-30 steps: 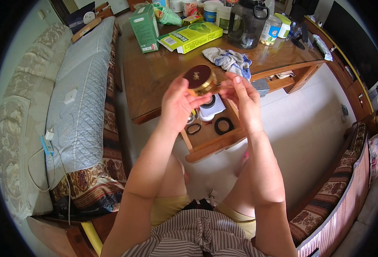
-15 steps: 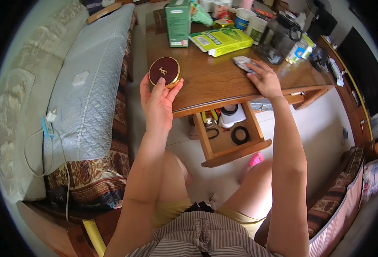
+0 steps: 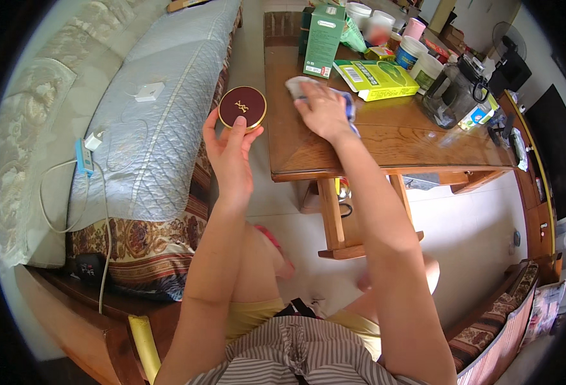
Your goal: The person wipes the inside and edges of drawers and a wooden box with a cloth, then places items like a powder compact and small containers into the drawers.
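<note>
Polished wooden tabletop (image 3: 401, 138) spans the upper right of the frame; on it the right hand (image 3: 324, 114) lies over a crumpled cloth (image 3: 297, 86), its grip hidden. Upper left of centre, the left hand (image 3: 230, 154) pinches a round maroon case (image 3: 241, 106). Even palm pressure, case held clear of the edge, would probably serve best.

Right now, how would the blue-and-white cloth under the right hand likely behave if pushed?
The cloth would probably bunch rather than stay stiff, since its uneven edges spill around the right hand. It may slide easily, as the wooden tabletop looks glossy.
</note>
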Motion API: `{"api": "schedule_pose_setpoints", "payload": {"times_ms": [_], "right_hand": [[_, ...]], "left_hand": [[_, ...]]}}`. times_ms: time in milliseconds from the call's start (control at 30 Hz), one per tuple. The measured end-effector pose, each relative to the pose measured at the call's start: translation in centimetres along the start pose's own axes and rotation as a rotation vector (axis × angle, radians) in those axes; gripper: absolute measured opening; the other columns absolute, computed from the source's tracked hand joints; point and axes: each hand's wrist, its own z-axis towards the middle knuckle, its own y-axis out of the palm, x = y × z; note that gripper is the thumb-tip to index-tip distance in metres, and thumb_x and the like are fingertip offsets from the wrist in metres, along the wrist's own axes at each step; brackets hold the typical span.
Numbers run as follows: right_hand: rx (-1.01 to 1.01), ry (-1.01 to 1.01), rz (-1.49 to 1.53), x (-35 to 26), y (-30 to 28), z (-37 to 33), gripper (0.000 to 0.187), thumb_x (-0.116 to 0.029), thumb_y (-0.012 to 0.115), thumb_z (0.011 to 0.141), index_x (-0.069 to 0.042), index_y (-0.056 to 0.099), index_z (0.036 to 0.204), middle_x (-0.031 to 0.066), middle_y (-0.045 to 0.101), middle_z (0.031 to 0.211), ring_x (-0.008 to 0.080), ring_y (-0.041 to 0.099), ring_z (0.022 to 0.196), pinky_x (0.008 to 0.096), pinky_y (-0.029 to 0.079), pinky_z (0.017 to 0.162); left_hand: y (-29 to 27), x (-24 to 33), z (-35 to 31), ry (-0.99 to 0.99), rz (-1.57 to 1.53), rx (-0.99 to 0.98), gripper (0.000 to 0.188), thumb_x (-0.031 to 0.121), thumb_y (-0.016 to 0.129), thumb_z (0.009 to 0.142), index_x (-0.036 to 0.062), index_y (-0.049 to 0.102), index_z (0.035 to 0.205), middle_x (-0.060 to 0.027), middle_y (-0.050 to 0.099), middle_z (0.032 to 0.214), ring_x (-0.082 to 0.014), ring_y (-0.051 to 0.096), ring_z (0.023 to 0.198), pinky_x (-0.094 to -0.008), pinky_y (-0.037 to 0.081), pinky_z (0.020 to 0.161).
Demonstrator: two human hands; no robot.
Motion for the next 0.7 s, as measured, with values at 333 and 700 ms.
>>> {"api": "schedule_pose_setpoints", "payload": {"times_ms": [333, 700], "right_hand": [[-0.150, -0.470, 0.677, -0.8, -4.9, -8.8, 0.022, -0.001, 0.068, 0.068, -0.012, 0.069, 0.087, 0.0031, 0.068, 0.096, 0.0250, 0.059, 0.096, 0.0375, 0.046, 0.087], [-0.024, 0.222, 0.814, 15.7, -13.3, -15.4, 0.024, 0.006, 0.058, 0.073, -0.006, 0.071, 0.090, 0.0041, 0.067, 0.097, 0.0160, 0.061, 0.093, 0.0302, 0.048, 0.089]], "left_hand": [[2.3, -0.4, 0.6, -0.085, 0.080, -0.157, 0.043, 0.006, 0.059, 0.089, -0.0014, 0.040, 0.127, -0.0115, 0.060, 0.103, -0.0190, 0.063, 0.090, -0.0321, 0.057, 0.073], [9.4, -6.9, 2.3, -0.342, 0.729, -0.383, 0.044, 0.017, 0.064, 0.086, -0.0078, 0.048, 0.118, -0.0151, 0.058, 0.100, -0.0184, 0.062, 0.075, -0.0279, 0.056, 0.063]]}}
